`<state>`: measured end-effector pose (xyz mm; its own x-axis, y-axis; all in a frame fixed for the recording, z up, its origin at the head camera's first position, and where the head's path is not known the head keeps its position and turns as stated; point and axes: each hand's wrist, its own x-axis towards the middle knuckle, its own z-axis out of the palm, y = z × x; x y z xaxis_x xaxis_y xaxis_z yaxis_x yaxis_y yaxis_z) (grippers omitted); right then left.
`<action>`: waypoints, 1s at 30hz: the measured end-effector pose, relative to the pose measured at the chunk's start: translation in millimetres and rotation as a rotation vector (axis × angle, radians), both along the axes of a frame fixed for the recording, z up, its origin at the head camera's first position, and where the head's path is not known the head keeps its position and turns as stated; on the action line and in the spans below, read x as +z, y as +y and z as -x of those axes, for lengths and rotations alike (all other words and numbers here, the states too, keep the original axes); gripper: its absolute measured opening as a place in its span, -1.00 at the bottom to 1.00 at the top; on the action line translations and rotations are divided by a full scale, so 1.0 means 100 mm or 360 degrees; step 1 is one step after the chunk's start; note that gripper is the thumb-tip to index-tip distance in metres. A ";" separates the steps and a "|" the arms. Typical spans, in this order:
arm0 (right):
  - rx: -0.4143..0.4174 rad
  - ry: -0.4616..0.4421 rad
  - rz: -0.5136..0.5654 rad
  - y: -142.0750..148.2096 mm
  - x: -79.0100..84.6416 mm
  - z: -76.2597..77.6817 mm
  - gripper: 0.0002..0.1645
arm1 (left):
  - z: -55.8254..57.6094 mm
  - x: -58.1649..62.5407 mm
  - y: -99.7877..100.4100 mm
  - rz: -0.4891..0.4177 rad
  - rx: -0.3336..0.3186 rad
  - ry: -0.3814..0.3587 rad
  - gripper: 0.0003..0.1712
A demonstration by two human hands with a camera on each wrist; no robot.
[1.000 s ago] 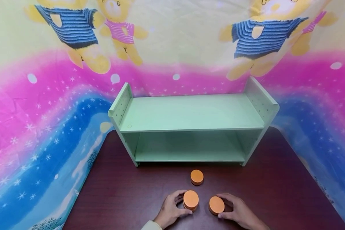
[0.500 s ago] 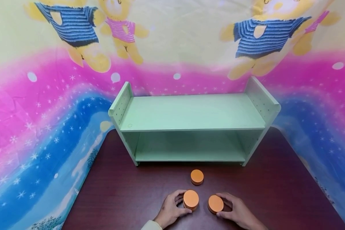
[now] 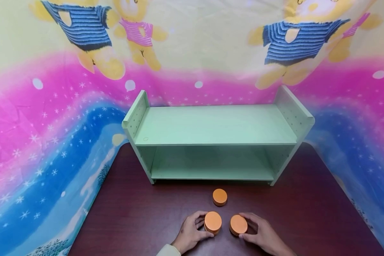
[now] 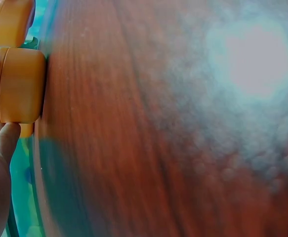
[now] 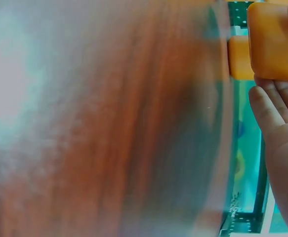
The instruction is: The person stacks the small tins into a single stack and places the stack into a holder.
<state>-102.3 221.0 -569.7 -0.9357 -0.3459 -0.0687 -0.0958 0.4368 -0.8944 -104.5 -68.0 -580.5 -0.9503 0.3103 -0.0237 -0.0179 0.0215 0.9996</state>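
Three round orange lidded jars are on or just over the dark table in the head view. My left hand (image 3: 193,227) grips the left jar (image 3: 212,221) around its side, thumb near and fingers far. The left wrist view shows that jar (image 4: 22,84) with a seam below its lid, its base at the tabletop. My right hand (image 3: 260,231) holds the right jar (image 3: 238,223) between thumb and fingers. In the right wrist view this jar (image 5: 274,42) is slightly off the table. Beyond both hands stands the third jar (image 3: 219,196), untouched.
A pale green two-tier shelf (image 3: 217,124) stands at the back of the dark red-brown table (image 3: 131,213), behind the third jar. A curtain (image 3: 198,46) printed with bears hangs behind the table and along both sides.
My right hand has brought its jar a little left and away from me, nearer the left jar. My left hand and its jar have stayed in place.
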 end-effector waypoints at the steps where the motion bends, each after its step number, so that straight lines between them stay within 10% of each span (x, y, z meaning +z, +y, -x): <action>1: -0.0013 0.0037 -0.0026 -0.01 0.01 0.00 -0.19 | 0.00 0.00 0.00 -0.0003 0.0002 0.0001 -0.31; 13: -0.0086 0.0479 -0.0181 -0.07 0.09 -0.05 -0.27 | 0.00 -0.01 0.00 0.0024 0.0017 0.0051 -0.33; 30: -0.0059 0.0434 -0.0058 -0.15 0.17 -0.04 -0.27 | 0.01 -0.02 0.01 0.0029 0.0036 0.0013 -0.31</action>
<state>-98.0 206.2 -552.7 -0.9334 -0.3129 0.1760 -0.3144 0.4758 -0.8214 -105.1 -66.7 -582.5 -0.9573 0.2885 -0.0211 -0.0102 0.0391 0.9992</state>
